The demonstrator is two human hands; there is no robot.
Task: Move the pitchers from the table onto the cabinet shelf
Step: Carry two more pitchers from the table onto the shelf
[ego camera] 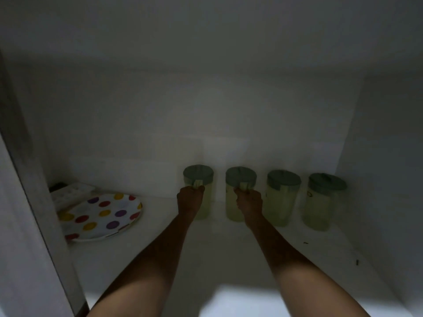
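Note:
Several pale yellow pitchers with grey-green lids stand upright in a row at the back of the white cabinet shelf (219, 252). My left hand (190, 200) grips the handle of the leftmost pitcher (198, 179). My right hand (249, 200) grips the handle of the second pitcher (240, 179). To their right stand a third pitcher (283, 197) and the rightmost pitcher (322, 202), both untouched. The held pitchers' bases look level with the others, near the back wall. The cabinet interior is dim.
A white plate with coloured polka dots (100, 216) lies at the shelf's left, with a white tray-like item (73, 191) behind it. The cabinet's left frame (34, 179) and right wall (384, 179) bound the shelf. Small dark specks lie at the right front.

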